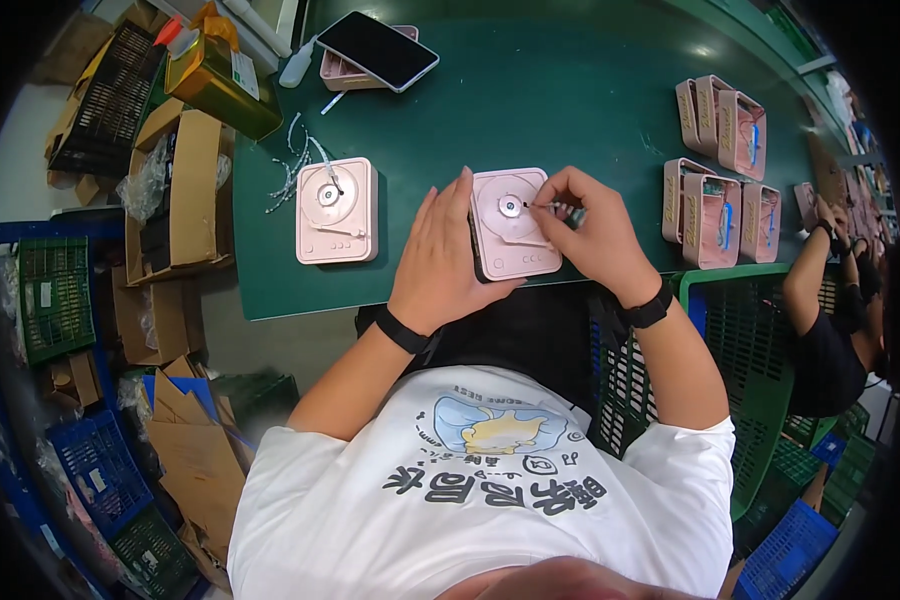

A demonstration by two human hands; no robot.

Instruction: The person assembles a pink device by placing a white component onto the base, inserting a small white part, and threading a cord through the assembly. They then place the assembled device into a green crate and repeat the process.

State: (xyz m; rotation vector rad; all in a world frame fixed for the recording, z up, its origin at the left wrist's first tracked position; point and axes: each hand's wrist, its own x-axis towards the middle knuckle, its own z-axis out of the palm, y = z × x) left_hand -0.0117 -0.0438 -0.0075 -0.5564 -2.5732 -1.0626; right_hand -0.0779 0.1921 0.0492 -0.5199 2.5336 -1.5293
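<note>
A pink box shaped like a small record player point(518, 263) lies disc side up on the green table before me. My left hand point(440, 245) grips it, fingers along its left side and thumb by its near edge. Over the round disc, my right hand point(595, 225) pinches a thin grey-white cord point(570, 212) close to the centre; the cord's tip is partly hidden by the fingers. Left of my left hand stands a second pink record-player-shaped box point(336, 240), with several thin pale strands point(292, 165) lying at its far side and reaching its disc.
A phone point(380, 50) rests on another pink casing point(342, 72) at the far left, beside a small white bottle point(297, 65). Several open pink casings point(705, 215) stand at the right. A metal can point(220, 85) and cartons flank the table; a green crate point(760, 350) touches its near right edge. Other people sit farther right.
</note>
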